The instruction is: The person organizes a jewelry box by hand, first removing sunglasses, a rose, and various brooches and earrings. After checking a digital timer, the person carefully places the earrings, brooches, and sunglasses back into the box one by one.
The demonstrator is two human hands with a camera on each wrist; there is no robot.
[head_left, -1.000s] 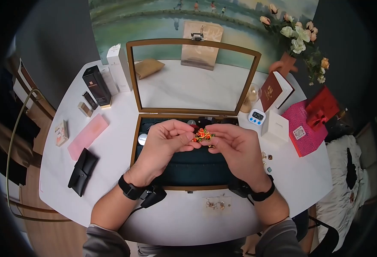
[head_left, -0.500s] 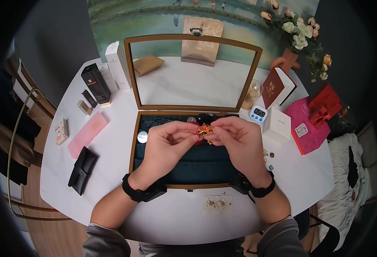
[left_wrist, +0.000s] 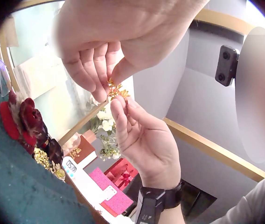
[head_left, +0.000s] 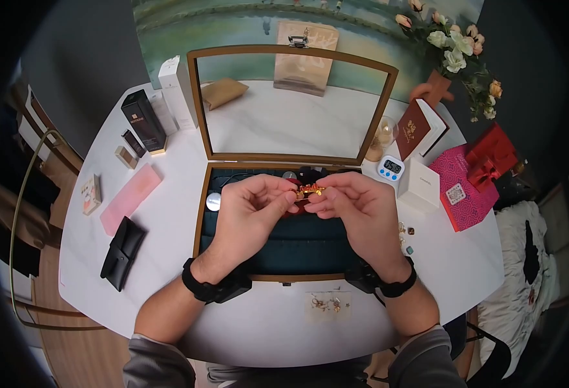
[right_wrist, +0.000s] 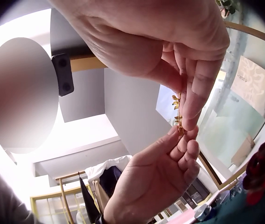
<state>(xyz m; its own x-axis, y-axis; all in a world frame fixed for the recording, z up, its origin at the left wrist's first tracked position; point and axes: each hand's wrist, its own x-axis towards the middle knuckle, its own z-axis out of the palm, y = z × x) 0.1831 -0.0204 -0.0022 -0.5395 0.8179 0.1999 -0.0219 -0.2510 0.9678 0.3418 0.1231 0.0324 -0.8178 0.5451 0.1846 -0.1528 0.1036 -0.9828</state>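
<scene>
A small gold piece with red and orange flowers (head_left: 309,191) is pinched at both ends, above an open wooden box (head_left: 198,242) with a dark green lining. My left hand (head_left: 249,216) grips its left end between thumb and fingers; my right hand (head_left: 365,216) holds the right end the same way. In the left wrist view the gold piece (left_wrist: 117,89) shows between the fingertips. From the right wrist view, a thin gold bar and small gold leaves (right_wrist: 177,103) stand between the two hands. Fingertips hide part of it.
The glass lid (head_left: 388,97) stands raised behind the hands. A timer (head_left: 391,169), white box (head_left: 420,184) and pink packet (head_left: 465,200) lie to the right. On the left are a black pouch (head_left: 123,252) and pink case (head_left: 131,197); a jewellery card (head_left: 327,306) lies in front.
The flowered piece has been tilted, so its flowers face upward and its gold edge shows more. Both hands still pinch it, and the head view has shifted slightly.
</scene>
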